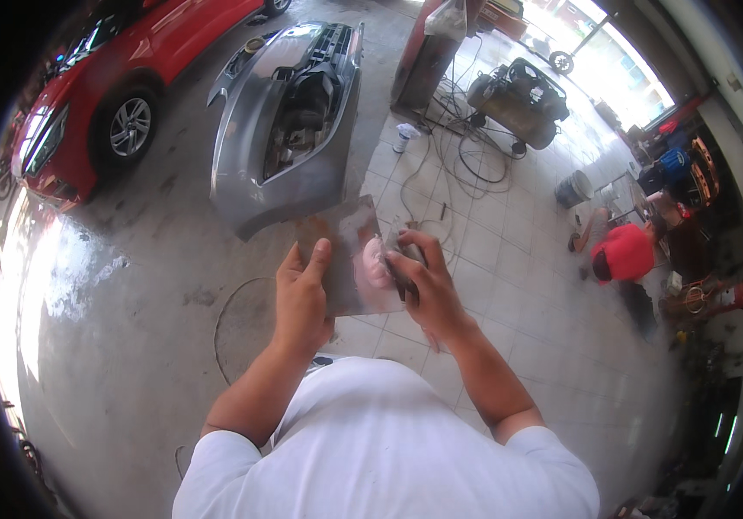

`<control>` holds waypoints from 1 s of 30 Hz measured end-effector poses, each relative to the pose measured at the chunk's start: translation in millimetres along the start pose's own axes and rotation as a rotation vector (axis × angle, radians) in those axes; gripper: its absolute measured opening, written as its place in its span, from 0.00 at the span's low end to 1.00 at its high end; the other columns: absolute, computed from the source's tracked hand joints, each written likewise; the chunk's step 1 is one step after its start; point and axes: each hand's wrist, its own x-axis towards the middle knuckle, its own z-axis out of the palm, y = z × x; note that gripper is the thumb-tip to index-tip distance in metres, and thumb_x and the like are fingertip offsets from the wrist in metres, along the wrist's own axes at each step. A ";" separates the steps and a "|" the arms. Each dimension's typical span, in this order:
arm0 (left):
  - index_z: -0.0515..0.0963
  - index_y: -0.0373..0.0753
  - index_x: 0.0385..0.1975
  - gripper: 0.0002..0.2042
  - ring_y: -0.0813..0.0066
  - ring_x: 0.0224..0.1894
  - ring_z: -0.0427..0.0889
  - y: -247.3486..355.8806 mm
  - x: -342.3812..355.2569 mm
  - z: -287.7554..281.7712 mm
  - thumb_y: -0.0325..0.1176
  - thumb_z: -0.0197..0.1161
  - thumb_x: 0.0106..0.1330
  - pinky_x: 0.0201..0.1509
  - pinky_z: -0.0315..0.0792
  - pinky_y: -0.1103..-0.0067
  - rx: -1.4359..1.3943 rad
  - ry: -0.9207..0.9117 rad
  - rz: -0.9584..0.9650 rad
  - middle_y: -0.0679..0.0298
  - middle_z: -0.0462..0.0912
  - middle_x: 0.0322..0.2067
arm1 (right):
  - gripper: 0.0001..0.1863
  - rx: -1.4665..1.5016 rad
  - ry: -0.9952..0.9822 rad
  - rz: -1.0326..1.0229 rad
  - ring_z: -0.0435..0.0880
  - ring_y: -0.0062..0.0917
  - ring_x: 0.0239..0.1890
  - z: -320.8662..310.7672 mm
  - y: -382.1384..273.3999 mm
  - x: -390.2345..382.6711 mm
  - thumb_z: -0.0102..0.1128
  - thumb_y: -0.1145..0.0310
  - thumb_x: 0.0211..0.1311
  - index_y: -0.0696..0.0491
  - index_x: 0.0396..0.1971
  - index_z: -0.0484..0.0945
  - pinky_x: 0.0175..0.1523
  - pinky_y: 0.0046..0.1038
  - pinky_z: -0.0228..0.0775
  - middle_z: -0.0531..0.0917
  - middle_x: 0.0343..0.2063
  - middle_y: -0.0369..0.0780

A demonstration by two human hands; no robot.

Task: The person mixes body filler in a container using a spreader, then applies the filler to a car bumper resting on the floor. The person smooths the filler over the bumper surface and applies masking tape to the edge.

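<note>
My left hand [301, 298] grips the left edge of a flat, stained mixing plate [343, 290], thumb on top and the other fingers mostly hidden beneath. A mound of pink putty [375, 262] lies on the plate's right half. Over that side, my right hand [434, 290] is closed round a dark, flat putty spreader [401, 278], whose edge is against or very close to the putty. Just beyond the plate, a grey car bumper [243, 186] lies on the floor.
A red car [121, 65] stands at the far left. Ahead are an air compressor [518, 104], a tall cabinet [423, 65] and looping hoses [475, 177] on the tiles. A white-lidded can [403, 138] stands nearer. At right, a person in red [627, 253] crouches near a bucket [574, 189].
</note>
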 end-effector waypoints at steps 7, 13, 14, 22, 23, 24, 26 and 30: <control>0.79 0.34 0.58 0.13 0.72 0.37 0.89 -26.7 -17.3 -19.6 0.31 0.58 0.80 0.43 0.80 0.75 0.970 -0.209 0.574 0.54 0.89 0.35 | 0.34 -0.249 -0.039 0.108 0.80 0.38 0.56 -26.6 -21.3 16.3 0.63 0.92 0.43 0.42 0.49 0.90 0.61 0.39 0.76 0.85 0.49 0.36; 0.80 0.34 0.56 0.12 0.71 0.30 0.88 -2.7 0.4 -5.0 0.26 0.59 0.77 0.37 0.77 0.79 0.986 -0.082 0.731 0.53 0.87 0.28 | 0.38 0.007 -0.190 0.151 0.80 0.37 0.54 10.5 -37.4 -6.6 0.63 0.89 0.41 0.41 0.55 0.87 0.62 0.40 0.73 0.84 0.51 0.35; 0.80 0.33 0.56 0.12 0.72 0.29 0.88 0.0 3.4 -5.7 0.26 0.59 0.78 0.36 0.77 0.80 0.988 -0.066 0.777 0.54 0.87 0.29 | 0.36 -0.015 -0.210 0.148 0.81 0.37 0.54 9.9 -36.2 -6.7 0.63 0.92 0.43 0.43 0.52 0.89 0.61 0.39 0.77 0.85 0.49 0.35; 0.74 0.35 0.62 0.16 0.70 0.47 0.85 9.2 13.6 -3.2 0.36 0.59 0.81 0.49 0.82 0.72 -0.071 -0.008 -0.122 0.60 0.83 0.54 | 0.41 0.254 0.171 -0.029 0.74 0.46 0.68 13.8 -45.5 7.8 0.60 0.94 0.43 0.44 0.60 0.78 0.69 0.52 0.71 0.70 0.63 0.44; 0.75 0.35 0.61 0.16 0.70 0.47 0.86 8.7 8.5 -6.3 0.36 0.59 0.81 0.49 0.82 0.73 -0.035 0.007 -0.131 0.60 0.84 0.53 | 0.41 0.124 0.075 0.079 0.74 0.45 0.68 12.2 -31.7 7.6 0.61 0.94 0.44 0.44 0.60 0.78 0.69 0.53 0.70 0.70 0.63 0.44; 0.75 0.34 0.60 0.15 0.70 0.47 0.86 7.3 5.5 -10.0 0.36 0.59 0.81 0.49 0.81 0.73 -0.004 0.024 -0.126 0.61 0.85 0.51 | 0.41 -0.004 -0.025 0.174 0.74 0.44 0.68 7.3 -16.1 10.0 0.62 0.93 0.44 0.44 0.60 0.78 0.69 0.53 0.69 0.71 0.63 0.44; 0.77 0.34 0.58 0.14 0.69 0.45 0.87 -5.2 3.0 -17.1 0.35 0.59 0.81 0.47 0.80 0.74 0.187 0.017 0.027 0.60 0.86 0.47 | 0.37 -0.518 -0.172 0.119 0.77 0.40 0.64 1.4 21.6 -5.1 0.61 0.92 0.44 0.45 0.56 0.83 0.66 0.44 0.70 0.76 0.60 0.42; 0.79 0.34 0.54 0.11 0.68 0.37 0.89 -16.9 7.7 -27.1 0.31 0.59 0.79 0.42 0.79 0.73 0.798 -0.066 0.605 0.52 0.87 0.35 | 0.32 -0.302 -0.008 0.166 0.78 0.38 0.61 -12.7 -20.9 3.4 0.65 0.90 0.41 0.43 0.47 0.90 0.66 0.42 0.68 0.82 0.53 0.38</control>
